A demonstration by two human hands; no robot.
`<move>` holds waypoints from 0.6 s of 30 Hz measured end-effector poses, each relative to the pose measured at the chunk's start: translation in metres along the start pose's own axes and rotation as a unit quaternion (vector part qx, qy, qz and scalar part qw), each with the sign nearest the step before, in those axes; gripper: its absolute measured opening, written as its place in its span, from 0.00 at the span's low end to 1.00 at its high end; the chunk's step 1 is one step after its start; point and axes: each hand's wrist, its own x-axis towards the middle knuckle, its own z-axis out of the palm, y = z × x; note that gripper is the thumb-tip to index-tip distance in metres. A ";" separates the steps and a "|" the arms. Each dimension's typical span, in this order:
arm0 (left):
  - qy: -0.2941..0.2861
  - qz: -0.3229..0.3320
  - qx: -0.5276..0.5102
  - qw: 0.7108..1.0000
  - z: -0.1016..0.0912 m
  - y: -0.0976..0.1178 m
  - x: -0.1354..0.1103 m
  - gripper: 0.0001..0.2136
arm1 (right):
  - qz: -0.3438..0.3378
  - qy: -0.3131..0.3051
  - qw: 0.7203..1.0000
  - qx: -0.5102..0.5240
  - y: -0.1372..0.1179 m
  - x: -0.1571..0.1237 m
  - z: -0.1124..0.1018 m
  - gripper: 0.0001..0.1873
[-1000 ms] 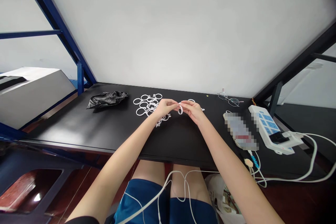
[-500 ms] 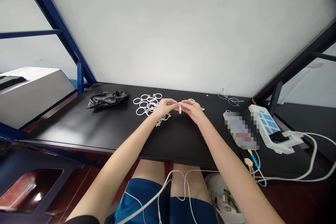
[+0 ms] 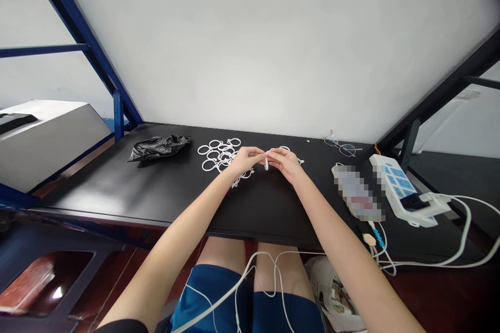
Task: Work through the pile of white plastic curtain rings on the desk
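Both hands meet over the middle of the black table (image 3: 117, 187). My left hand (image 3: 246, 158) and my right hand (image 3: 287, 162) each pinch the same small white plastic ring (image 3: 266, 162) between fingertips, held just above the tabletop and seen nearly edge-on. A heap of several more white rings (image 3: 219, 155) lies just left of my left hand, and a few rings (image 3: 289, 150) lie behind my right hand.
A crumpled black plastic bag (image 3: 160, 146) lies at the back left. Wire-rimmed glasses (image 3: 340, 146) sit at the back right. A blurred phone-like object (image 3: 357, 192), a white power strip (image 3: 402, 190) and white cables (image 3: 461, 250) lie on the right.
The ring between my fingertips has turned from showing its open face to nearly edge-on. Both hands stay in the same place.
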 end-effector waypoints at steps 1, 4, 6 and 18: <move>0.001 0.000 -0.003 1.000 0.000 0.000 0.000 0.13 | 0.003 0.000 1.000 -0.001 0.000 0.000 0.000 0.15; 0.000 0.008 -0.008 1.000 0.001 0.001 0.000 0.11 | 0.010 0.003 1.000 -0.001 -0.001 0.000 0.002 0.15; 0.001 0.013 -0.012 1.000 0.001 0.001 0.000 0.10 | 0.014 0.004 1.000 -0.001 -0.002 -0.001 0.003 0.15; 0.021 0.037 -0.039 0.998 0.000 -0.001 0.003 0.12 | 0.011 0.000 0.999 -0.048 -0.001 -0.004 0.002 0.13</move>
